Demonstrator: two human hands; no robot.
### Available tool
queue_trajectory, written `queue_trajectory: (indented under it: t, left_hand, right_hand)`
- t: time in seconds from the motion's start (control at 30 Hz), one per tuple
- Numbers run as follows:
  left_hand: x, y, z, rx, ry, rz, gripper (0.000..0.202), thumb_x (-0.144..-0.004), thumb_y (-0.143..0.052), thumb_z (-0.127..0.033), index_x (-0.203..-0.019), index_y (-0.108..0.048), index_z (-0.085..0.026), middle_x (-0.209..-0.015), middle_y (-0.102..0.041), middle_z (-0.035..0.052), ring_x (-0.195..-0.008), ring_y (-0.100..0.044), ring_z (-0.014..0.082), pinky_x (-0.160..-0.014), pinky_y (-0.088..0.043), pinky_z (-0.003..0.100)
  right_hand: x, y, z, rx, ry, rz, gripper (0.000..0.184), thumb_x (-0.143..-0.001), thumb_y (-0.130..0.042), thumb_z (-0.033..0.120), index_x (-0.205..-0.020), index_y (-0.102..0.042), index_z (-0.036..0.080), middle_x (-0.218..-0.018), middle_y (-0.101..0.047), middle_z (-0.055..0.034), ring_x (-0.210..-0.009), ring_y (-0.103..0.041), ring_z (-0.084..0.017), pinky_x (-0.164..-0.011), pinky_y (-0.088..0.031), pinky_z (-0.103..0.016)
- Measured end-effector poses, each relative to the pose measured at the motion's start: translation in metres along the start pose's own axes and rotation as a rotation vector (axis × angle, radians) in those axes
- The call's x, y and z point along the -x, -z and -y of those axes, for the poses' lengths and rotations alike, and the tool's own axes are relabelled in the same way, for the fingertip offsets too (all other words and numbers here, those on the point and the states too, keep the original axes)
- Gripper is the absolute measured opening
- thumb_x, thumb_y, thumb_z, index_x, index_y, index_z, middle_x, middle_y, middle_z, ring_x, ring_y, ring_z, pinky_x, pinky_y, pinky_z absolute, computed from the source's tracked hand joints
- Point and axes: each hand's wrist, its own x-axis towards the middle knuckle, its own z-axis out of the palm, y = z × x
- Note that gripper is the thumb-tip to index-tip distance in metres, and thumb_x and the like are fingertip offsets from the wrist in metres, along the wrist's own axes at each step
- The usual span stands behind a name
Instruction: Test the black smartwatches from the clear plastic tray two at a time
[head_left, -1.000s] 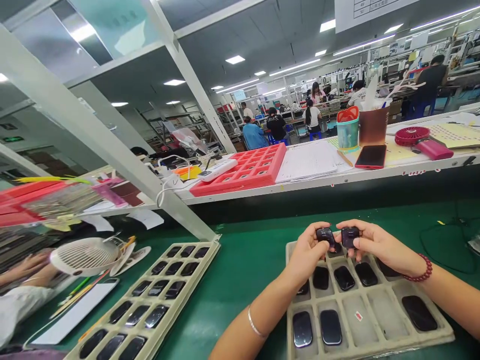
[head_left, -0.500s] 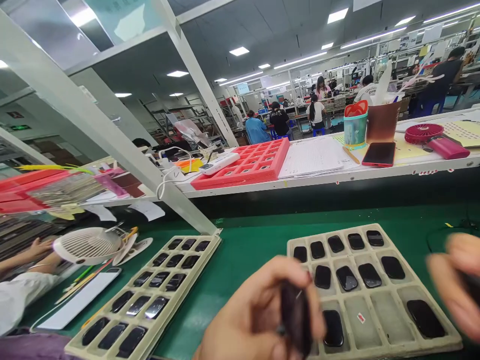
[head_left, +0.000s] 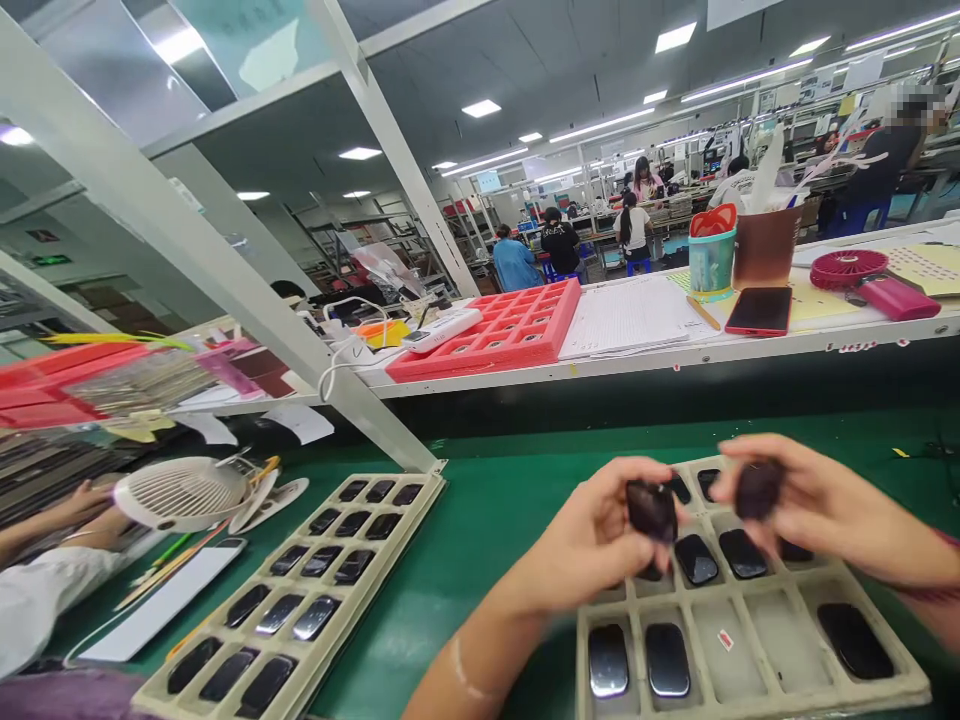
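My left hand (head_left: 592, 530) pinches a glossy black rounded-rectangle piece (head_left: 651, 510), shaped like a smartwatch screen, above the right-hand tray. Across from it, my right hand (head_left: 817, 505) grips a similar dark piece (head_left: 759, 490), blurred by motion. Beneath both hands lies the beige compartment tray (head_left: 754, 705). In its near row, black pieces sit in the two left compartments and the far right one, such as this black piece (head_left: 667, 660). Between them, one bare compartment has a small red-and-white label (head_left: 724, 640). My hands cover part of the tray's back rows.
Another beige tray (head_left: 360, 595) filled with black pieces stands left on the green bench (head_left: 480, 540). A white fan (head_left: 180, 492) and a co-worker's arm (head_left: 67, 560) are farther left. Above, the shelf carries a red tray (head_left: 517, 325), papers (head_left: 637, 310) and a phone (head_left: 759, 311).
My left hand has moved away from me, up over the tray, still holding a black piece. My right hand has come in from the right edge to face it. The near-left compartment's piece now shows.
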Motion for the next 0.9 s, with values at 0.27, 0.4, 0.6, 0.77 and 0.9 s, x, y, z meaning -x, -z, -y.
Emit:
queue_trajectory:
  t: [0.27,0.4,0.6,0.77,0.9]
  left_hand:
    - [-0.067,0.018,0.087,-0.176,0.086,-0.225,0.029,-0.078,-0.059,-0.032,-0.099,-0.056,-0.013,-0.085,-0.061,0.0050,-0.054,-0.055,0.0075,-0.048,-0.038,0.018]
    - [-0.067,0.019,0.094,-0.166,0.101,-0.225,0.030,-0.074,-0.063,-0.025,-0.101,-0.054,-0.015,-0.087,-0.062,0.0049,-0.060,-0.055,0.0088,-0.056,-0.045,0.022]
    - [-0.069,0.024,0.099,-0.172,0.083,-0.293,0.031,-0.072,-0.059,-0.015,-0.102,-0.053,-0.015,-0.084,-0.059,0.0033,-0.057,-0.053,0.0080,-0.059,-0.045,0.023]
    - [-0.068,0.026,0.101,-0.188,0.087,-0.311,0.032,-0.072,-0.056,-0.012,-0.104,-0.052,-0.015,-0.083,-0.059,0.0027,-0.054,-0.052,0.0072,-0.058,-0.044,0.023]
    - [-0.068,0.028,0.102,-0.193,0.091,-0.316,0.036,-0.071,-0.061,-0.015,-0.107,-0.053,-0.015,-0.085,-0.060,0.0038,-0.058,-0.054,0.0085,-0.060,-0.045,0.024]
  right_hand:
    - [-0.058,0.003,-0.070,-0.108,-0.109,-0.083,0.034,-0.083,-0.053,0.033,-0.111,-0.054,0.016,-0.078,-0.061,-0.0026,-0.057,-0.058,-0.011,-0.053,-0.050,-0.024]
    - [-0.055,0.004,-0.075,-0.086,-0.106,-0.057,0.039,-0.079,-0.054,0.025,-0.117,-0.050,0.016,-0.080,-0.061,-0.0026,-0.065,-0.060,-0.012,-0.055,-0.051,-0.024]
    - [-0.054,0.001,-0.073,-0.013,-0.107,-0.009,0.042,-0.080,-0.050,0.019,-0.122,-0.047,0.018,-0.098,-0.060,-0.0066,-0.066,-0.059,-0.010,-0.056,-0.050,-0.023]
    - [-0.053,0.001,-0.074,0.024,-0.126,0.007,0.044,-0.080,-0.050,0.017,-0.123,-0.046,0.017,-0.091,-0.061,-0.0056,-0.065,-0.060,-0.012,-0.058,-0.050,-0.025]
    - [-0.052,0.001,-0.072,0.020,-0.123,-0.004,0.044,-0.079,-0.052,0.018,-0.123,-0.047,0.017,-0.089,-0.062,-0.0052,-0.063,-0.060,-0.012,-0.057,-0.051,-0.025]
